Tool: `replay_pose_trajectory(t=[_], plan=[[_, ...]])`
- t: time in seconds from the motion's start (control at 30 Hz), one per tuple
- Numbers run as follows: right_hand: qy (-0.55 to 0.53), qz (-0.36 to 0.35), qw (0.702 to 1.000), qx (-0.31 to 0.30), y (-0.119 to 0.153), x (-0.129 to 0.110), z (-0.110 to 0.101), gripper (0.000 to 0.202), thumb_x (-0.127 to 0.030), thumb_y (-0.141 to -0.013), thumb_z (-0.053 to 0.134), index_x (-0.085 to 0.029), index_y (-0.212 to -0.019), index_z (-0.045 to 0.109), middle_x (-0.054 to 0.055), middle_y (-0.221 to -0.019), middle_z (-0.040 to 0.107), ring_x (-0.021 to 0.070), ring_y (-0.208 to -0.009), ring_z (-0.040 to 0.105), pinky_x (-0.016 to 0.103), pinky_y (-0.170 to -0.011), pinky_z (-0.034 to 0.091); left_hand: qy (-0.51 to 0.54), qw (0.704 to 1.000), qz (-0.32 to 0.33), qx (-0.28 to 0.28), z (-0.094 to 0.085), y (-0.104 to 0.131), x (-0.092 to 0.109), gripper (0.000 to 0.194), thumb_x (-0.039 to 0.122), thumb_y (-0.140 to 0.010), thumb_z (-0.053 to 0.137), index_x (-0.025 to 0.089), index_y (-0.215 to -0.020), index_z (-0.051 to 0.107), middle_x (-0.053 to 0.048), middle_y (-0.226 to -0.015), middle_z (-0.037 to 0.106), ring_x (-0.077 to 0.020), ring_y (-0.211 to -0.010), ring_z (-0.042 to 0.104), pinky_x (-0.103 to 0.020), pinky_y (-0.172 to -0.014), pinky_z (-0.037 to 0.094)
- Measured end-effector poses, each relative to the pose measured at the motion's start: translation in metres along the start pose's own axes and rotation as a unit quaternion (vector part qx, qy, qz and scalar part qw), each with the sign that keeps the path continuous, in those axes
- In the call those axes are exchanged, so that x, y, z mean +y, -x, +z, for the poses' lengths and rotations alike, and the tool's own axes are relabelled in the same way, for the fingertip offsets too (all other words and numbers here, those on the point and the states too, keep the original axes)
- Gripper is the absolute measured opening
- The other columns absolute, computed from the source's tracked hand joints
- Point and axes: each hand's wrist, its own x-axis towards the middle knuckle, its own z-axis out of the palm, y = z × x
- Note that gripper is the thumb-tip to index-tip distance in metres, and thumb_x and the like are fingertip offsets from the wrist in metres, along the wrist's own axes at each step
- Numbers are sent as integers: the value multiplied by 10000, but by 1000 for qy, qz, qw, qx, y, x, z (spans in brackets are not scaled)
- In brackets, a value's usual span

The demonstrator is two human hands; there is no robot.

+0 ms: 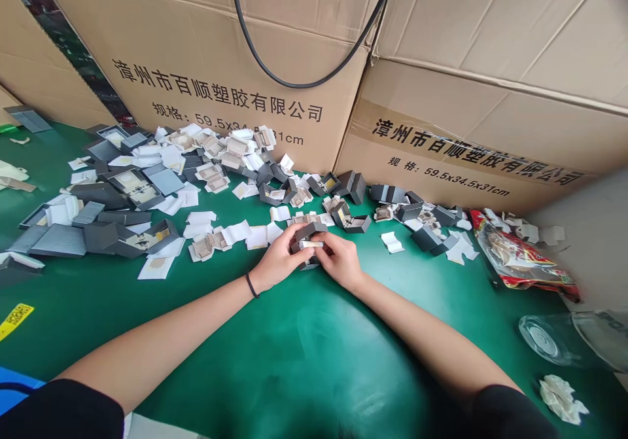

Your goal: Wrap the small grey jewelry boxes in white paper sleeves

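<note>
Between my hands, over the green tabletop (275,360), is a small dark grey hinged box (312,229) with its lid raised. My left hand (280,259) is closed around the box's left side. The fingers of my right hand (341,260) pinch a white insert (311,244) at the box's opening; whether it is seated inside I cannot tell. Just beyond my hands lie beige paper inserts (305,218) and another open dark box (349,220). White paper pieces (258,237) rest close to my left hand.
A big heap of dark boxes (135,187) and inserts spreads at left, a smaller dark box pile (432,239) at right. Cardboard cartons (220,53) wall the back, with a black cable (299,86) hanging down. At right are a red food packet (524,259), a clear jar (544,341) and crumpled tissue (562,398).
</note>
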Motion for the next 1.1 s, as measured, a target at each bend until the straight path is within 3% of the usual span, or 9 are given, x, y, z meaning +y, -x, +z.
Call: replay_pose_trajectory(t=[0.13, 0.27, 0.53, 0.67, 0.87, 0.97, 1.1], plan=[[-1, -52, 998, -40, -1, 1, 0, 170, -202, -879, 426, -210, -886, 595, 28, -829, 672, 135, -766, 626, 219, -660, 468, -1, 999, 1, 38, 2, -1, -6, 471, 110, -710, 550, 218, -1165, 501, -52, -1156, 574, -229, -1097, 515, -330, -919, 420], [20, -73, 997, -29, 0, 1, 1, 174, -217, -891, 425, -208, -902, 598, 33, -801, 666, 138, -744, 619, 230, -662, 473, -46, 995, 50, 73, 5, 0, -9, 413, 108, -712, 531, 207, -1113, 523, -50, -1137, 579, -217, -1112, 508, -329, -973, 374], [52, -85, 995, -28, 0, -1, 0, 214, -239, -908, 402, -211, -922, 613, 38, -778, 656, 138, -717, 594, 237, -642, 463, -69, 993, 66, 68, 7, 2, -6, 469, 35, -648, 511, 211, -1082, 524, -47, -1133, 566, -206, -1101, 512, -333, -979, 363], [45, -91, 994, -25, -1, -2, 0, 198, -226, -899, 421, -214, -943, 614, 39, -809, 661, 141, -744, 604, 244, -652, 480, -59, 994, 44, 80, 6, -1, -5, 489, 26, -627, 516, 214, -1078, 519, -42, -1139, 565, -205, -1115, 503, -332, -976, 367], [11, -103, 994, 27, 0, -6, -4, 210, -217, -895, 417, -230, -985, 606, 57, -935, 657, 151, -847, 610, 278, -729, 508, 3, 991, -34, 127, 0, -8, -11, 461, 60, -628, 544, 207, -1064, 520, -47, -1105, 592, -213, -1048, 540, -358, -916, 417], [58, -128, 990, -22, -1, -9, -6, 206, -301, -886, 457, -210, -993, 608, 71, -931, 652, 166, -840, 599, 285, -712, 506, 51, 990, -51, 124, -1, -9, -12, 420, 91, -635, 555, 199, -1041, 535, -47, -1065, 611, -208, -1012, 554, -332, -854, 450], [142, -160, 972, -96, -4, -10, -5, 357, -447, -869, 470, -172, -1072, 575, 114, -1069, 621, 201, -918, 580, 305, -727, 504, 91, 985, -76, 128, 0, -8, -5, 419, 78, -617, 527, 194, -1020, 543, -45, -1038, 624, -195, -968, 571, -304, -807, 460]])
